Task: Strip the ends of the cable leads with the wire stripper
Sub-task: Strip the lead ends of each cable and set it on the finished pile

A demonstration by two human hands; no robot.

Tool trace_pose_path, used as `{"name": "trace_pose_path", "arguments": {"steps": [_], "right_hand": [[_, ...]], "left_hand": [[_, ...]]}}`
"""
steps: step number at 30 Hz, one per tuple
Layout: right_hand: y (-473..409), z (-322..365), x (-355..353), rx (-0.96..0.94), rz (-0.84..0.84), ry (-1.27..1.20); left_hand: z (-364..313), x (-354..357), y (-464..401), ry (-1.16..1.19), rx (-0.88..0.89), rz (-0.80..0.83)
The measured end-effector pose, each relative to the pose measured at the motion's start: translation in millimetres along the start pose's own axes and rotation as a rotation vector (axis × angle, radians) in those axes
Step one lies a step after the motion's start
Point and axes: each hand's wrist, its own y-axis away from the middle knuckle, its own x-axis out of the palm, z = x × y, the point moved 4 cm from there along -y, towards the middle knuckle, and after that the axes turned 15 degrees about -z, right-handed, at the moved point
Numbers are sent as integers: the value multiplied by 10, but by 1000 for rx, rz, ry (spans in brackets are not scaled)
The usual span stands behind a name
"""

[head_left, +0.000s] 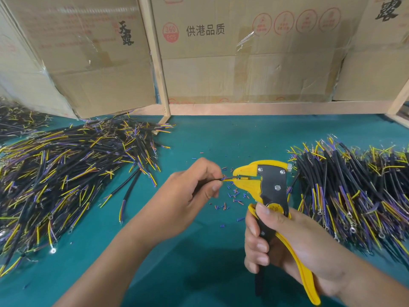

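Cable leads point(228, 178) are sticking out of the left hand point(194, 185) near the middle of the frame, and their tips are sitting inside the yellow nose of the wire stripper point(261, 180). The left hand is pinching the thin cable between thumb and fingers, so its grip is closed tight on it. The right hand point(285, 244), in the lower right of the frame, is wrapping its fingers around the stripper's handles, and the handles are looking partly squeezed. The leads are lying flat, pointing from left to right, straight into the stripper's mouth. The stripper is standing nearly upright, with its nose pointing left at the leads. So the next squeeze likely depends on the tips staying lined up in that mouth. Tiny bits point(234, 196) of blue and red cover are lying on the green counter point(199, 251) just under the nose. A big pile of cables point(66, 173) is lying at the left, and another pile point(354, 185) at the right, close behind the stripper. Cardboard boxes point(243, 52) are standing at the back. Nothing is blocking the leads.
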Motion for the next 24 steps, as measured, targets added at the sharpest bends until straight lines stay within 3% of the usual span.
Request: {"name": "trace_pose_path", "arguments": {"steps": [20,24], "right_hand": [[29,109,-83,98,-36,63],[18,231,-174,51,-48,0]], "left_hand": [[76,-60,-17,-31,9,22],[229,-318,-72,-13,-60,-121]]}}
